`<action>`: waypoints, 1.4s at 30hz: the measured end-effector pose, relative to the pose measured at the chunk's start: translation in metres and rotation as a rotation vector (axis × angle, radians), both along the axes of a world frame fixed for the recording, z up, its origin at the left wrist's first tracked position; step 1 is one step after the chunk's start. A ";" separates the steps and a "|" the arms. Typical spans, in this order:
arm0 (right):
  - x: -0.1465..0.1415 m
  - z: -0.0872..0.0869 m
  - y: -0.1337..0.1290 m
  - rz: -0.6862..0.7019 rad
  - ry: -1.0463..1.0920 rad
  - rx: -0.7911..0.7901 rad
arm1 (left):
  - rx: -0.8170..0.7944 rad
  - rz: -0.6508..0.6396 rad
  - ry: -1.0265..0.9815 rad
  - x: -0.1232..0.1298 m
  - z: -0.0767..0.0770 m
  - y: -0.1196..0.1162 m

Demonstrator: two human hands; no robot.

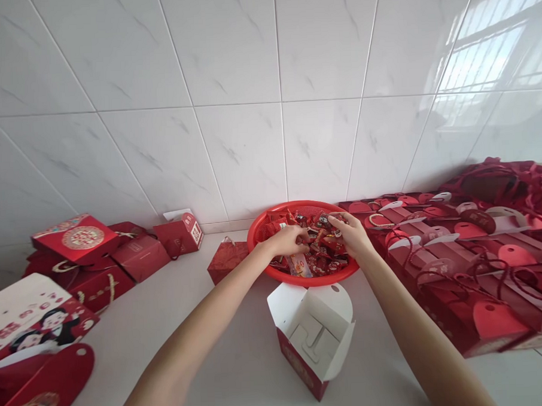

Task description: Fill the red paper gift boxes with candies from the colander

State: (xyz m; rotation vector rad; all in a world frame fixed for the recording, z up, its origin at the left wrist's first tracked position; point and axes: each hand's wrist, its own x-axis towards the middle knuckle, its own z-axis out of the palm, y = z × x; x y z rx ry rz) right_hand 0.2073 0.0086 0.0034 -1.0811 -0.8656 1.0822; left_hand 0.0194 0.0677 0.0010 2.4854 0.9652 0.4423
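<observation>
A red plastic basket (305, 282) holds many wrapped candies (321, 263), mostly in red wrappers. Over its left part, my left hand (290, 240) reaches in with the fingers curled down among the candies; what lies in its fingertips is hidden. My right hand (349, 232), at the basket's right side, pinches a wrapped candy (335, 219) between thumb and fingers. In front of the basket stands an open gift box (300, 366), red outside and white inside, its flaps up. Only its folded bottom shows inside.
Rows of red handled gift boxes (462, 272) fill the right side, with dark red ribbon-like material (504, 184) behind. Folded red boxes (84, 241) lie at left. A small red box (226, 259) touches the basket's left. A tiled wall (237, 156) rises behind.
</observation>
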 end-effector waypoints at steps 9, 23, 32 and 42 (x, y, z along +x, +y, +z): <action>0.001 0.000 0.000 -0.078 0.052 0.025 | -0.036 -0.137 0.233 0.005 -0.006 -0.003; -0.001 0.003 -0.001 -0.142 0.129 0.026 | -0.038 -0.062 0.310 0.008 -0.005 -0.006; 0.002 0.000 0.002 -0.168 0.118 0.036 | -0.029 -0.050 0.241 0.008 -0.010 -0.001; 0.004 -0.004 0.006 -0.220 0.153 0.054 | -0.087 -0.084 0.292 0.009 -0.008 -0.002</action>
